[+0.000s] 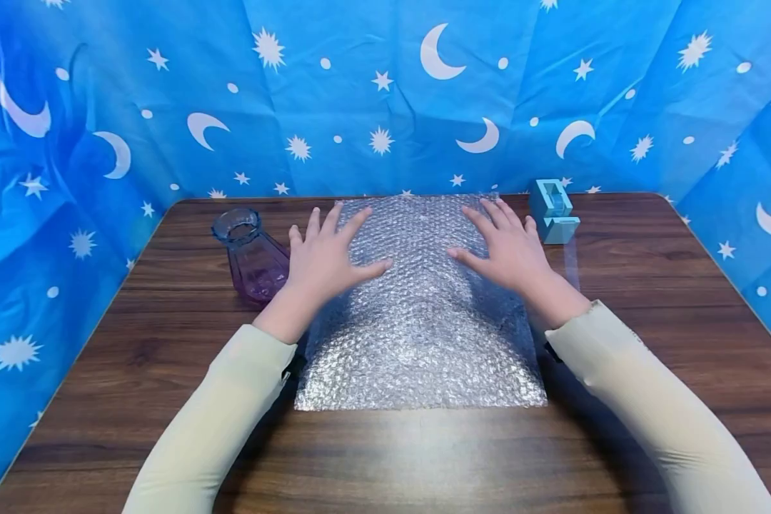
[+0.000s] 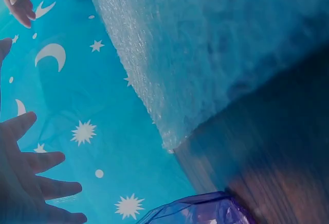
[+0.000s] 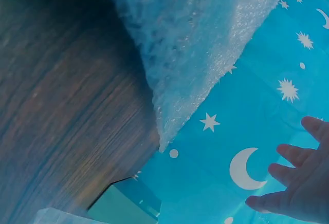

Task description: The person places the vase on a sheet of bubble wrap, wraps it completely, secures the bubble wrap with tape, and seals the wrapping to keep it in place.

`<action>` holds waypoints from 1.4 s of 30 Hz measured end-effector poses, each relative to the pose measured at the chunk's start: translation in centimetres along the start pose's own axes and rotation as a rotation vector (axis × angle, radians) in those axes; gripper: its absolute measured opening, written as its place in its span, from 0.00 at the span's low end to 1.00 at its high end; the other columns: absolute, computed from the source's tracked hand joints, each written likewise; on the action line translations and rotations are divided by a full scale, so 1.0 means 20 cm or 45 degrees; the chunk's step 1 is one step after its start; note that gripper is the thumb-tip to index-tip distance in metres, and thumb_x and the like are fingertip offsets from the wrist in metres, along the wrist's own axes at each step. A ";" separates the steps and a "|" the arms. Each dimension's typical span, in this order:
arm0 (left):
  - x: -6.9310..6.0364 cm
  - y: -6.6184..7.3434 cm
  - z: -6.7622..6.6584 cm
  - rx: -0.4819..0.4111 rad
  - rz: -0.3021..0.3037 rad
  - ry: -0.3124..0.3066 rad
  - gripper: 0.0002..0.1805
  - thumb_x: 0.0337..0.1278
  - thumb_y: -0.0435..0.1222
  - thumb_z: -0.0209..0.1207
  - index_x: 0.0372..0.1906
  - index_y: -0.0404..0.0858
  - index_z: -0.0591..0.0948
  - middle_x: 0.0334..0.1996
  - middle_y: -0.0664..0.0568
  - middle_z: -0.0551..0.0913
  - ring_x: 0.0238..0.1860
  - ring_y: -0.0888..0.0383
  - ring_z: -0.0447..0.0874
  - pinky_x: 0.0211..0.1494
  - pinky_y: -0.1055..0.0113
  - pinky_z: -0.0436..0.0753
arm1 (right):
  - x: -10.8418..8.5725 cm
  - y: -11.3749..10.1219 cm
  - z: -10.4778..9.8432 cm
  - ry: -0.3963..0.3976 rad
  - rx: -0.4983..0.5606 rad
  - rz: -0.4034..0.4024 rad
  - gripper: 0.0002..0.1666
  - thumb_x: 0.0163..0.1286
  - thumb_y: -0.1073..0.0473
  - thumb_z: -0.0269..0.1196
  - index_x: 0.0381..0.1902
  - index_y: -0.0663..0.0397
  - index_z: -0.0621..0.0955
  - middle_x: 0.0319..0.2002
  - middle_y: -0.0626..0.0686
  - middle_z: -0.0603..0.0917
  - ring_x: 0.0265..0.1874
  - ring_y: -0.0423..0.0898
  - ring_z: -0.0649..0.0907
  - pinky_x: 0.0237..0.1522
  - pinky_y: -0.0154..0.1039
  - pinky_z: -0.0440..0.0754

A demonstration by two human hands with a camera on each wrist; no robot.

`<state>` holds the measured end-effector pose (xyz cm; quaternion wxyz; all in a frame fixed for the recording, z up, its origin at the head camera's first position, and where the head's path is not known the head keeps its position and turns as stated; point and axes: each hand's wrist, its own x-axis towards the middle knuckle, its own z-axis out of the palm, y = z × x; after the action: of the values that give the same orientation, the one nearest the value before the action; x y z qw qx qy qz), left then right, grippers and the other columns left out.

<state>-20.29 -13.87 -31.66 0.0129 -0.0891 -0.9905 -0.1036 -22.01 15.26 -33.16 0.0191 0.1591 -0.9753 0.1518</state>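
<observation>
A sheet of clear bubble wrap lies on the wooden table, its far end near the back edge. Above its left side my left hand is spread, fingers straight and holding nothing. My right hand mirrors it over the right side, also with fingers apart. Both wrist views show the left hand and the right hand away from the bubble wrap. Just left of my left hand is a glass vase, bluish at the rim and purple lower down.
A teal tape dispenser stands at the back right, beyond my right hand. From it a clear strip of tape runs toward the front. Blue cloth with white moons and stars hangs around the table.
</observation>
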 end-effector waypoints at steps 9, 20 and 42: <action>-0.06 -0.01 -0.02 -0.016 0.078 0.051 0.51 0.57 0.67 0.61 0.82 0.58 0.56 0.82 0.41 0.55 0.82 0.35 0.51 0.78 0.28 0.55 | -0.04 -0.01 0.02 0.062 -0.013 -0.085 0.44 0.74 0.35 0.58 0.80 0.47 0.62 0.81 0.62 0.60 0.81 0.64 0.58 0.77 0.74 0.52; -0.17 -0.07 -0.04 -0.063 0.225 0.171 0.47 0.57 0.60 0.66 0.79 0.52 0.63 0.78 0.40 0.65 0.78 0.39 0.63 0.75 0.31 0.66 | -0.08 -0.03 0.03 0.043 0.078 -0.161 0.39 0.77 0.42 0.58 0.79 0.51 0.64 0.78 0.63 0.64 0.79 0.65 0.62 0.77 0.69 0.58; -0.35 -0.12 -0.09 -0.153 0.256 0.156 0.43 0.59 0.55 0.67 0.78 0.49 0.67 0.77 0.40 0.66 0.73 0.36 0.71 0.68 0.34 0.75 | -0.10 0.07 0.09 0.080 0.025 -0.434 0.40 0.71 0.48 0.66 0.75 0.56 0.69 0.76 0.66 0.67 0.76 0.68 0.66 0.76 0.69 0.61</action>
<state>-13.89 -17.79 -30.70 0.0784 -0.1819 -0.9660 -0.1661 -20.60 16.69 -35.39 0.0734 0.3178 -0.9316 0.1607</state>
